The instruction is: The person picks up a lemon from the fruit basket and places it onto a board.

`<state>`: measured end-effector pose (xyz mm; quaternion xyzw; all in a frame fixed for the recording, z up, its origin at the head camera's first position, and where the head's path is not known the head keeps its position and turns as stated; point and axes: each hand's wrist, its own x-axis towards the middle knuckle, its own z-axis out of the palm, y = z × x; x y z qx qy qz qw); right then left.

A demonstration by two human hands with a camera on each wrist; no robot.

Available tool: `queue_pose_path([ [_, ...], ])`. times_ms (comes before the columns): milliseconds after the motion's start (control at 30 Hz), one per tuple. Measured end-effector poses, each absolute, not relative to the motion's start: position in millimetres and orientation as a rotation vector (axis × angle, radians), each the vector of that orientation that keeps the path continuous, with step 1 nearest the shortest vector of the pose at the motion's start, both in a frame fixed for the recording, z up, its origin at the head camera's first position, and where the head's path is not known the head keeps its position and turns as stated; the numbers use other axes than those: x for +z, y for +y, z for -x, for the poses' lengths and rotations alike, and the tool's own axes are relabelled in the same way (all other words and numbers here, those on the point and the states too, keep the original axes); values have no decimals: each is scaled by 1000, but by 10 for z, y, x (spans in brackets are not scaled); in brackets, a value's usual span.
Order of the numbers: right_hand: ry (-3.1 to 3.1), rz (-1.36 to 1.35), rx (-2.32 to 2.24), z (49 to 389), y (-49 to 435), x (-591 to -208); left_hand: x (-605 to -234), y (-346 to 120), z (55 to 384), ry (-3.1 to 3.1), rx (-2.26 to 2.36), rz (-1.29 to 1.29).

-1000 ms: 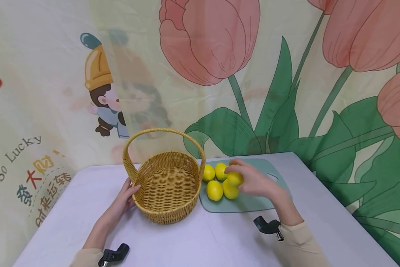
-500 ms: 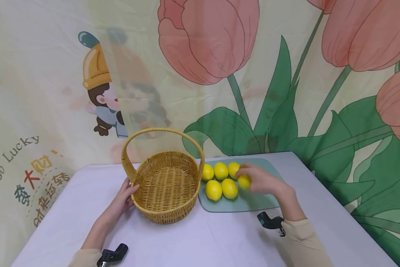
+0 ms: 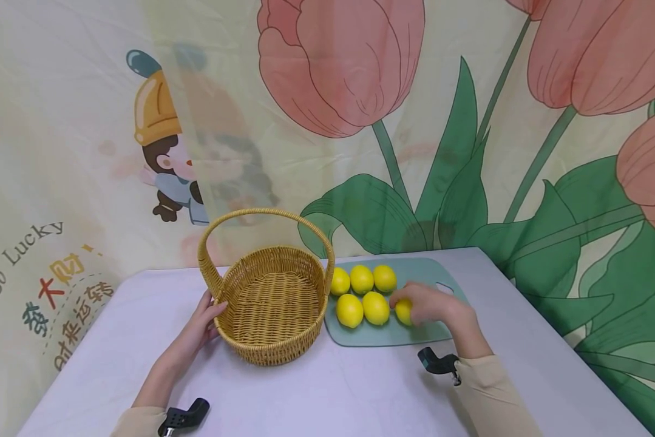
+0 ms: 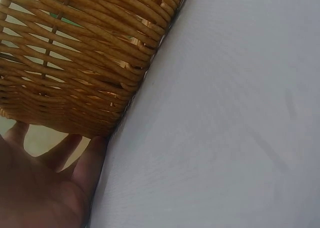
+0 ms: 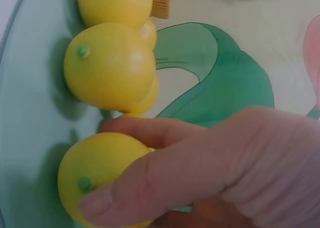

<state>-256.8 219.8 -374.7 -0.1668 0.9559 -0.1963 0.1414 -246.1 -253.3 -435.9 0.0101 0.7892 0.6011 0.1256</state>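
Observation:
A wicker basket [image 3: 275, 309] with a tall arched handle stands on the white table. My left hand [image 3: 200, 321] holds its left side, thumb over the rim and fingers against the woven outer wall [image 4: 75, 53]. To the right, a pale green cutting board [image 3: 327, 328] bears several lemons [image 3: 362, 279] in two rows, front and back. My right hand [image 3: 433, 305] grips another lemon [image 5: 107, 173] between thumb and fingers, low over the board, at the right end of the front row. The thumb lies beside its green tip in the right wrist view.
Behind the table hangs a cloth backdrop [image 3: 349, 73] printed with tulips and a cartoon figure. The basket's right side overlaps the board's left end in the head view. The white tablecloth [image 3: 316, 394] stretches in front of both.
My right hand released one lemon at the right end of the back row. It then took another lemon and moved it down toward the front row. The left hand stayed at the basket.

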Motion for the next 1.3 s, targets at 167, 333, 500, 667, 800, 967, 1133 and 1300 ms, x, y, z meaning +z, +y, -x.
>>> queue_pose_path([
  [167, 2760, 474, -572, 2584, 2203, -3779, -4341, -2530, 2456, 2299, 1745, -15],
  [333, 2759, 484, -598, 2607, 2209, -3796, -4343, -2536, 2462, 2291, 1743, -15],
  [500, 2745, 480, -656, 2630, 2224, -3802, -4345, -2545, 2465, 2295, 1742, -21],
  [667, 2754, 500, -674, 2647, 2231, -3810, -4348, -2549, 2467, 2299, 1738, -31],
  [800, 2756, 516, -700, 2652, 2231, -3814, -4350, -2551, 2467, 2296, 1739, -36],
  [967, 2756, 495, -731, 2659, 2238, -3831, -4354, -2546, 2463, 2300, 1732, -32],
  [1133, 2767, 469, -753, 2679, 2248, -3841, -4358, -2537, 2466, 2299, 1733, -32],
  [1300, 2770, 476, -764, 2678, 2275, -3822, -4364, -2526, 2476, 2297, 1737, -20],
])
